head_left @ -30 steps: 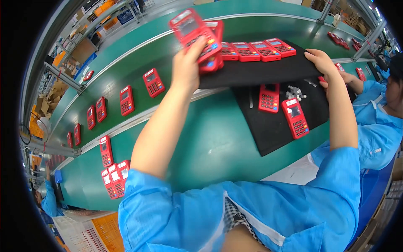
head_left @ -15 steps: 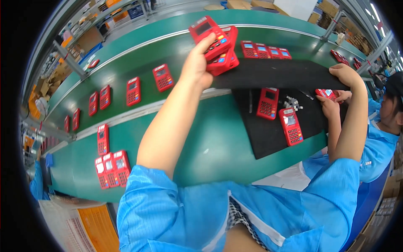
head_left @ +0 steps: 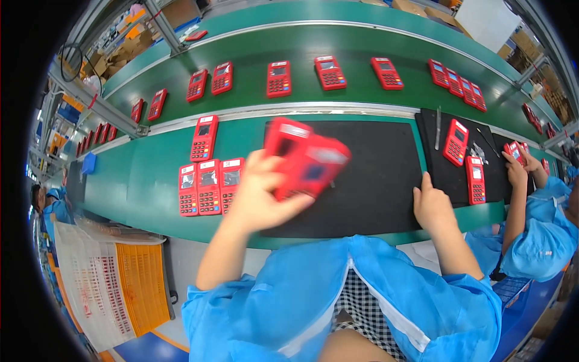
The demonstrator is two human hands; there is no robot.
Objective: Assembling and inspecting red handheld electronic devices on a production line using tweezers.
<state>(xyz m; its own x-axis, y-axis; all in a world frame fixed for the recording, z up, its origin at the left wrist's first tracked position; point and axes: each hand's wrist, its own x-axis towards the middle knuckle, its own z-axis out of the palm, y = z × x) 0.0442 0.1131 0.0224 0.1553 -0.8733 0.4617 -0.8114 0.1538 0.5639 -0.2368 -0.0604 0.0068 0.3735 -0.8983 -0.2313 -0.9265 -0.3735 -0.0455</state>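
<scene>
My left hand grips a small stack of red handheld keypad devices, blurred by motion, just above the black work mat. My right hand rests on the mat's near right edge, holding nothing, fingers loosely curled with one finger raised. To the left of my left hand, a group of red keypad devices lies face up on the green bench, one more device above them.
A green conveyor belt behind the mat carries several red devices in a row. At the right, another person in blue handles a red device over a second black mat holding devices. A yellow sheet lies lower left.
My left hand has come back from the conveyor with the stack of red devices and now holds it over the mat. My right hand has pulled back to the mat's near edge.
</scene>
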